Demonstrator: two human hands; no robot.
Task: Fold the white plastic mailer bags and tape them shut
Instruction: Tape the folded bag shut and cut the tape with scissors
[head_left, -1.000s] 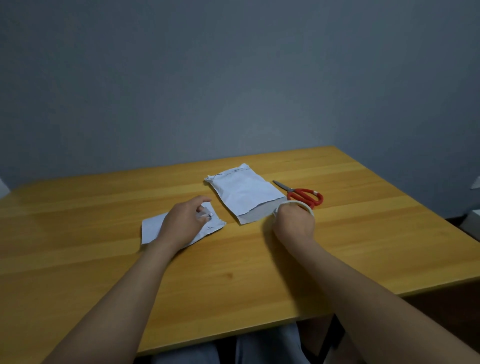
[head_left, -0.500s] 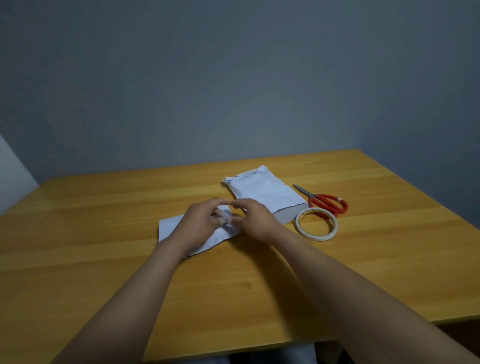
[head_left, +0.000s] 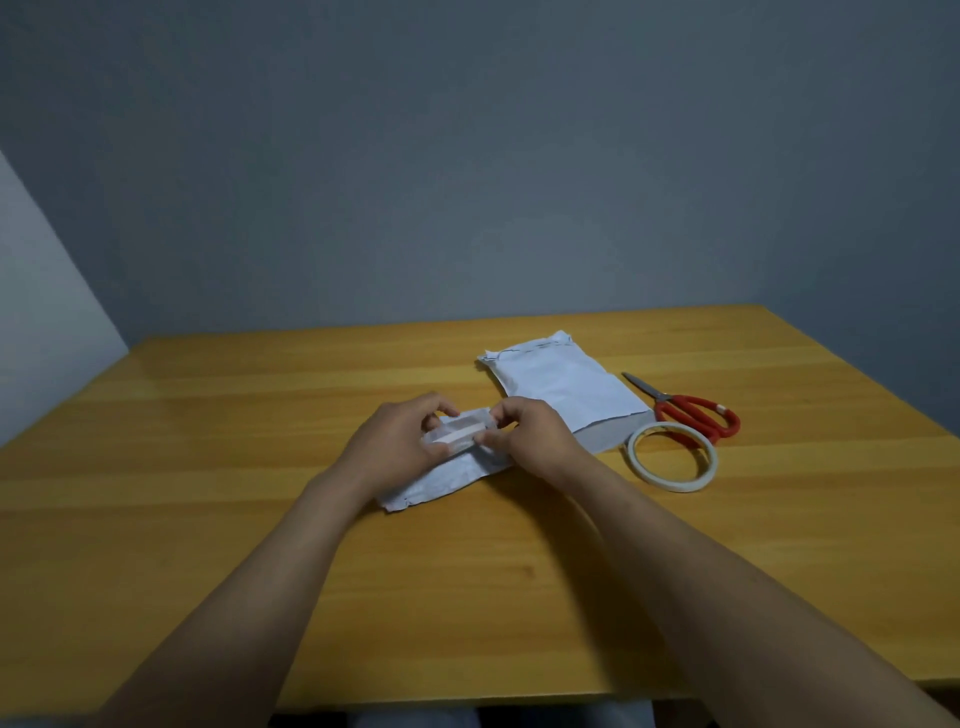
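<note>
Our hands are now close together over the near middle of the surface (head_left: 208, 545), and each one pinches one end of a short strip of tape (head_left: 460, 431). The left hand (head_left: 397, 449) holds the left end between thumb and fingers, and the right hand (head_left: 537, 439) holds the right end in the same way. The strip is stretched between them and looks pale and half transparent.

One second ago this was different. The right hand was away at the right, on the tape roll, and only the left hand was on the bag, pressing it down. Half a second ago the right hand came over to meet the left one. So the piece of tape is taken, and we hold it ready.

Just under the strip lies the folded bag (head_left: 447, 480), a small white packet whose near corner shows below the left wrist. We cannot tell if the strip already touches it. We judge that the folding of this bag is done and that closing it with tape is the step in hand.

Further right, the tape roll (head_left: 675, 484) lies flat with no hand on it. Behind it the stack of bags (head_left: 561, 387) waits unfolded, and the red scissors (head_left: 693, 402) lie just beside the stack.
</note>
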